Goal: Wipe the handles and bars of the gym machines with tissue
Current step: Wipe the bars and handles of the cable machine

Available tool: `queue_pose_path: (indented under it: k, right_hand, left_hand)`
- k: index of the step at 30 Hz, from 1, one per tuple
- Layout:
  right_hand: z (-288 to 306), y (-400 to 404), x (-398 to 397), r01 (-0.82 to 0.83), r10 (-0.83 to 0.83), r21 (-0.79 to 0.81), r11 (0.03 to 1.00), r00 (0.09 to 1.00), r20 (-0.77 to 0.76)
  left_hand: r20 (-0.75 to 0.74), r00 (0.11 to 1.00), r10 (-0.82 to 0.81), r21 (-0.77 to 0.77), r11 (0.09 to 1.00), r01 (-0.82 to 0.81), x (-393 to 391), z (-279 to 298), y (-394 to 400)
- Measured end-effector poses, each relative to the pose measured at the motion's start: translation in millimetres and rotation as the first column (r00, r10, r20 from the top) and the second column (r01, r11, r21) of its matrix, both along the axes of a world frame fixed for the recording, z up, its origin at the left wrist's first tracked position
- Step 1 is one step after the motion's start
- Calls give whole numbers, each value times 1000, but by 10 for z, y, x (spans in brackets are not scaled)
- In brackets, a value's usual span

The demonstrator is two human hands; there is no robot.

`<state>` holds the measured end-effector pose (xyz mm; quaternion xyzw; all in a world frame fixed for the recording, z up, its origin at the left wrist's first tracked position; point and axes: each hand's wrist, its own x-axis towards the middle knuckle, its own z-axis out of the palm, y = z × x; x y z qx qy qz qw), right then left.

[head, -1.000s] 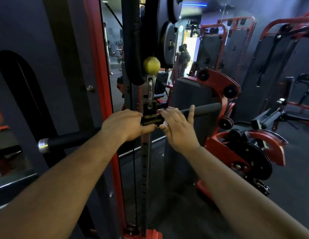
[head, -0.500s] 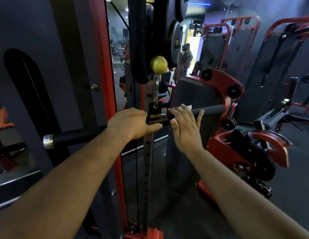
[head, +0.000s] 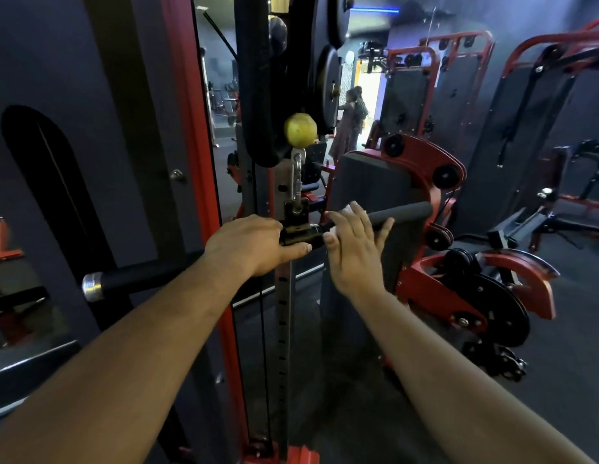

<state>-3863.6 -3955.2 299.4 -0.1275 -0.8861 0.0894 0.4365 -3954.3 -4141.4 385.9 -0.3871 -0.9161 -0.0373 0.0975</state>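
Note:
A black straight cable bar [head: 405, 212] hangs level from a carabiner under a yellow-green ball stop [head: 300, 128]. Its left end carries a silver cap [head: 92, 287]. My left hand [head: 249, 244] grips the bar just left of the centre swivel [head: 299, 233], thumb underneath. My right hand [head: 353, 242] lies over the bar just right of the swivel, fingers mostly straight, pressing a white tissue [head: 347, 207] against it. Only a small corner of the tissue shows above my fingers.
The red upright [head: 191, 135] of the cable machine stands behind the bar, with a slotted steel post [head: 283, 313] below the swivel. A red and black plate-loaded machine [head: 475, 289] sits to the right. Two people [head: 351, 118] stand near a bright doorway far back.
My right hand has slid a little to the right along the bar with the tissue under it. My left hand keeps its grip beside the swivel.

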Motion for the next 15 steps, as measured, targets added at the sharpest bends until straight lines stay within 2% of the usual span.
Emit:
queue_pose_path:
  k: [2,3,5,7,10,13,15]
  right_hand:
    - [76,186,17,57,-57,-1,998,998,-38]
    - [124,344,32,111,-114,-55,992,992,-55]
    - [237,654,70,207,-235,-249,946,968,-91]
    - [301,772,65,242,-320,-452,859,942,-104]
    - [280,429,-47,158,-316,-643,749,939,-137]
    - [194,-48,-157,-4,-244,-711,704,938,-247]
    - [285,-44,-184,-54,-272,-765,642,916,-293]
  left_hand:
    - [5,1000,-16,0,1000,16,27,-11,2]
    - [2,1000,-25,-2,1000,25,41,-10,8]
    - [-10,999,-33,-10,999,32,65,-6,14]
    - [-24,999,-30,-21,999,30,83,7,39]
    - [-32,999,-26,-37,999,24,109,36,81]
    - [-26,999,-24,-43,999,23,133,47,99]
    - [-17,1000,-22,-32,999,22,147,27,103]
